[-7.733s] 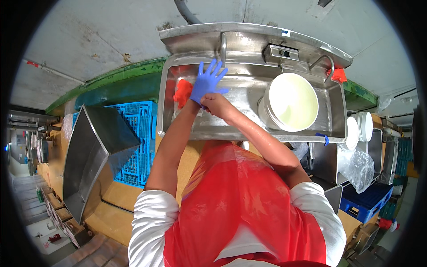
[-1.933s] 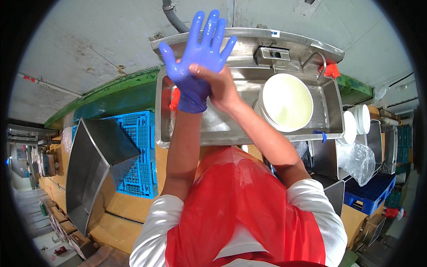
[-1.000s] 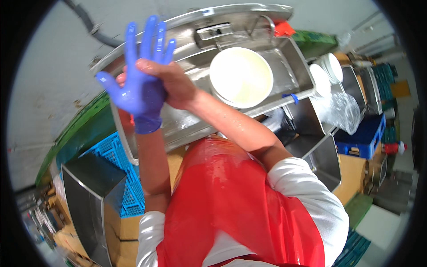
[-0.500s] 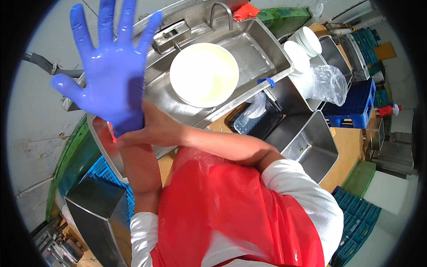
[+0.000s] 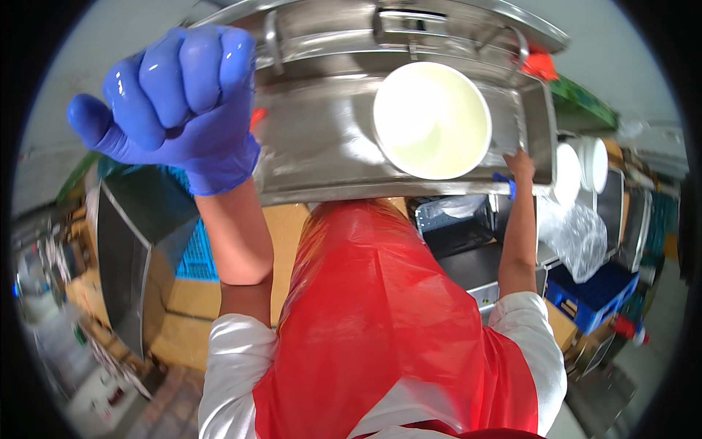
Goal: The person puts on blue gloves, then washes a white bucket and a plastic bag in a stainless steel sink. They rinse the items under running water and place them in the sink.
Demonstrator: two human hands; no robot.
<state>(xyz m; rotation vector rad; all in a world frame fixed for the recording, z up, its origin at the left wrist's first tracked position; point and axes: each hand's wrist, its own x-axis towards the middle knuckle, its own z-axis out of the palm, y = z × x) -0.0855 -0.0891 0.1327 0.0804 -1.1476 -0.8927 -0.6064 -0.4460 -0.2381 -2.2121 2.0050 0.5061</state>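
The left hand (image 5: 172, 99) wears one blue glove (image 5: 212, 157) that covers it to the wrist; the fingers are curled into a loose fist with the thumb sticking out to the side, and it grips nothing. It is raised close to the camera, above the left end of a steel sink (image 5: 322, 146). The right hand (image 5: 521, 164) is bare and rests at the sink's front right rim, touching a small blue object (image 5: 506, 181) there; whether its fingers close on that object cannot be told.

Between the two hands, in the sink basin, stands one large white bucket (image 5: 431, 117), seen from above, nearer the right hand. Just beyond the right hand, past the sink's right end, two white round containers (image 5: 581, 168) sit side by side, and below them lies one crumpled clear plastic bag (image 5: 578, 234). Under the right forearm is one blue crate (image 5: 592, 289). Below the left hand, a second blue crate (image 5: 194, 249) shows behind the forearm, next to one tilted steel tub (image 5: 128, 249). The person wears one red plastic apron (image 5: 380, 322) over a white shirt (image 5: 227, 366).
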